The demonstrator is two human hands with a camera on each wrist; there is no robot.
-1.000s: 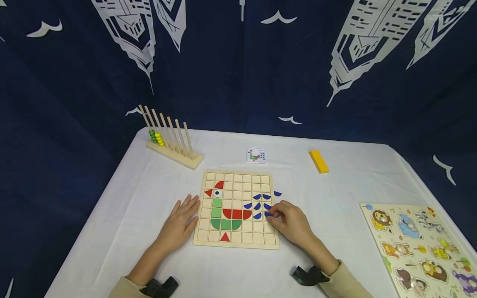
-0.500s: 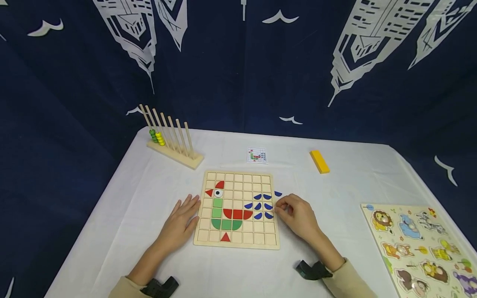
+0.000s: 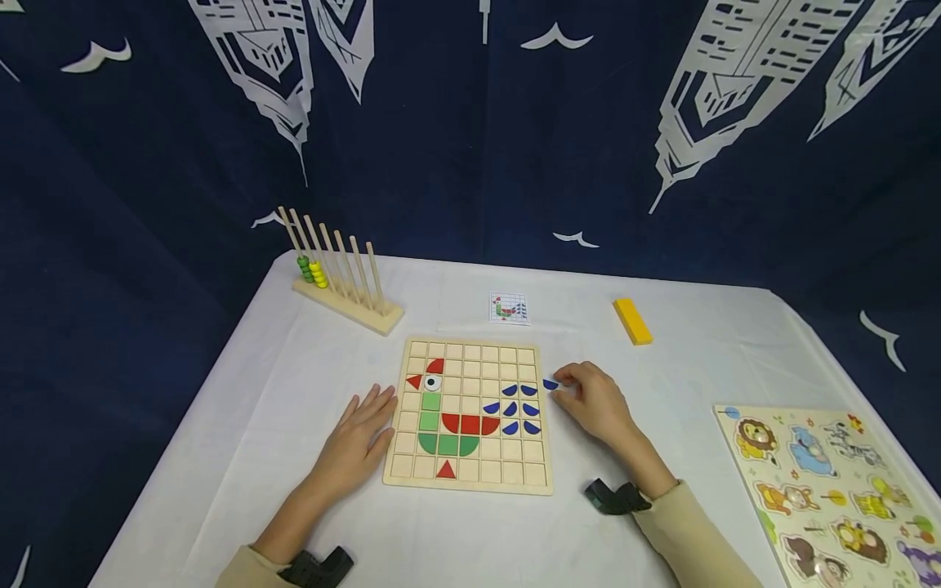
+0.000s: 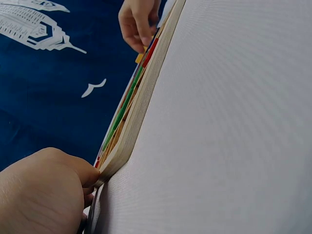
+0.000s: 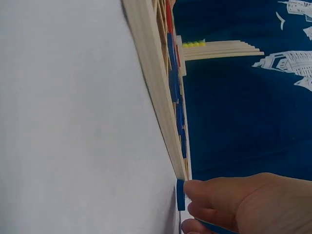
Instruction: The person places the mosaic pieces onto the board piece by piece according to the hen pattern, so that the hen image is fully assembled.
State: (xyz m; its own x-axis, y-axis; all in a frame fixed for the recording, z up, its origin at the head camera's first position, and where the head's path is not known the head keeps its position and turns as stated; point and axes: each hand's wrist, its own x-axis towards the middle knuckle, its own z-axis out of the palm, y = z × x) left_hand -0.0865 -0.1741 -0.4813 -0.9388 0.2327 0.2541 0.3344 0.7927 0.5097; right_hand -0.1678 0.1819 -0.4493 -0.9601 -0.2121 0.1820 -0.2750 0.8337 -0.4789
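A square wooden grid board [image 3: 470, 478] bears a bird pattern of red, green and blue pieces, with several blue half-moon pieces [image 3: 510, 409] at its right. One more blue half-moon piece [image 3: 550, 384] lies on the cloth just off the right edge. My right hand [image 3: 597, 408] is at that loose piece, thumb and forefinger bent and parted about it; in the right wrist view a fingertip overlaps the end of the blue piece [image 5: 181, 195]. My left hand [image 3: 354, 437] rests on the table with spread fingers, its fingertips at the board's left edge [image 4: 129, 131].
Behind the board lies a small pattern card [image 3: 510, 309]. A peg stand [image 3: 345, 304] with green and yellow beads is at the back left, a yellow block [image 3: 632, 321] at the back right. An animal puzzle board [image 3: 831, 490] lies on the right side.
My right hand has let go of a blue half-moon on the board's right column and moved right and away from me to the loose blue piece. My left hand stays put.
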